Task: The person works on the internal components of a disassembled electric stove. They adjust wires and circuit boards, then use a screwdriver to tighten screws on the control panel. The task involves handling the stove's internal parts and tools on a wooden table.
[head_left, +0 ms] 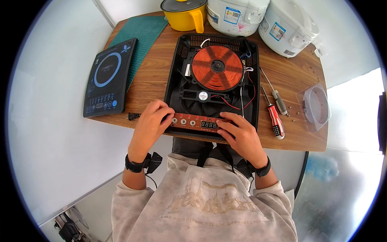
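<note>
An opened induction cooker lies before me, its black lower housing [172, 86] holding a round copper coil [205, 68]. Along the housing's near edge sits a reddish-brown control circuit board [188, 122] with round buttons and a small digit display. My left hand [148, 126] pinches the board's left end, fingers bent. At the other end, my right hand [243, 138] grips the board beside the display, its thumb and fingers partly covering that end. Thin red and white wires [254, 90] run down the housing's right side. Part of a fan shows below the coil.
A black glass cooker top [109, 78] lies at left, partly on a green cutting mat [147, 30]. Two screwdrivers [275, 121] and loose screws lie right, near a clear plastic box [316, 105]. A yellow pot [181, 19] and two white rice cookers [238, 28] stand behind.
</note>
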The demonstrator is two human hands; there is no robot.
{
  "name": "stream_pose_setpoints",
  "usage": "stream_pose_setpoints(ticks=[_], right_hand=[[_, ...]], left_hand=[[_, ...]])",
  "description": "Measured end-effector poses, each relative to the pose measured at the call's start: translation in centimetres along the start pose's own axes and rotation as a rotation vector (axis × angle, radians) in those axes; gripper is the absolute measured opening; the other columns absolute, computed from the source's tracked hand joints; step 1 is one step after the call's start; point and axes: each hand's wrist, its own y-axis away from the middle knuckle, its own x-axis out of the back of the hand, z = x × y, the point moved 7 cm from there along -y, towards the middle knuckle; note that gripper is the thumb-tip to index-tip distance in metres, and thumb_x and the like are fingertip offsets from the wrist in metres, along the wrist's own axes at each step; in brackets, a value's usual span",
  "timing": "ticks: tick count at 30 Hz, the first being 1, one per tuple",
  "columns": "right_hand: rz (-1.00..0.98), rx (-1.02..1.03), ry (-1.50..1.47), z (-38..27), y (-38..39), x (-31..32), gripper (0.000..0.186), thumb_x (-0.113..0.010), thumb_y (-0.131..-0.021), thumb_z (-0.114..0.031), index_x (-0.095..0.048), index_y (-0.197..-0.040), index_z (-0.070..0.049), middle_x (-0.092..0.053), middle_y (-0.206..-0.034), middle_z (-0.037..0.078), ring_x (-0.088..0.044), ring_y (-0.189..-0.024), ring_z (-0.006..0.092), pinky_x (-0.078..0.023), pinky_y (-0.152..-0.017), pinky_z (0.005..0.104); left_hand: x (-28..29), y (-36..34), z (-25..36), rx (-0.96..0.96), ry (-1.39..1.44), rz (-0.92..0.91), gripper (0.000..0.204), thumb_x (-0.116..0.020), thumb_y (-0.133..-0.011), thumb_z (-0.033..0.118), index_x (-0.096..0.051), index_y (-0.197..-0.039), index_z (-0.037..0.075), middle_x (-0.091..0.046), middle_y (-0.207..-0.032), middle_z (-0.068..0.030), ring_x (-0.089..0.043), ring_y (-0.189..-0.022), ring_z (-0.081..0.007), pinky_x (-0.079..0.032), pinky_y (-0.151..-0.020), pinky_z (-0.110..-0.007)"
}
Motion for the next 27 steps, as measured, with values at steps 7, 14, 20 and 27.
stream_pose_setpoints(ticks=[7, 14, 20, 27], right_hand=[[0.005, -0.007, 0.011, -0.1, 0.6, 1.4, 0.019, -0.079, -0.085, -0.009, -0.076, -0.104, -0.005, -0.068, -0.124, 0.009, -0.069, -0.098, 0.0298, -0.058, -0.086, 0.0392], [0.021, 0.003, 0.033, 0.6, 2.1, 4.5, 0.023, -0.079, -0.086, -0.01, -0.074, -0.108, -0.006, -0.067, -0.126, 0.009, -0.069, -0.1, 0.0304, -0.058, -0.087, 0.0398], [0.037, 0.049, 0.045, 0.7, 3.4, 8.3, 0.035, -0.078, -0.087, -0.01, -0.071, -0.121, -0.006, -0.063, -0.13, 0.015, -0.067, -0.107, 0.0339, -0.057, -0.09, 0.0428], [0.29, -0.087, 0.287, 2.2, 8.4, 18.4, 0.037, -0.079, -0.086, -0.009, -0.071, -0.121, -0.007, -0.068, -0.122, 0.013, -0.068, -0.108, 0.0331, -0.056, -0.092, 0.0425]], left_hand=[[-0.2, 0.3, 1.5, -0.038, -0.017, 0.061, 0.013, -0.075, -0.087, 0.002, -0.074, -0.101, 0.001, -0.065, -0.104, -0.0083, -0.066, -0.095, -0.0276, -0.053, -0.081, -0.037], [-0.8, 0.0, 4.7, 0.023, -0.048, 0.063, 0.021, -0.077, -0.086, 0.004, -0.079, -0.106, 0.004, -0.065, -0.109, -0.0081, -0.064, -0.099, -0.0267, -0.052, -0.085, -0.038], [-2.4, 0.8, 8.7, 0.05, -0.118, 0.095, 0.024, -0.077, -0.087, 0.005, -0.08, -0.111, 0.004, -0.065, -0.115, -0.0085, -0.063, -0.098, -0.0266, -0.052, -0.087, -0.038], [-3.4, 2.9, 12.9, 0.034, -0.223, 0.152, 0.027, -0.074, -0.09, 0.005, -0.078, -0.117, 0.005, -0.064, -0.122, -0.0097, -0.06, -0.103, -0.0289, -0.052, -0.09, -0.04]])
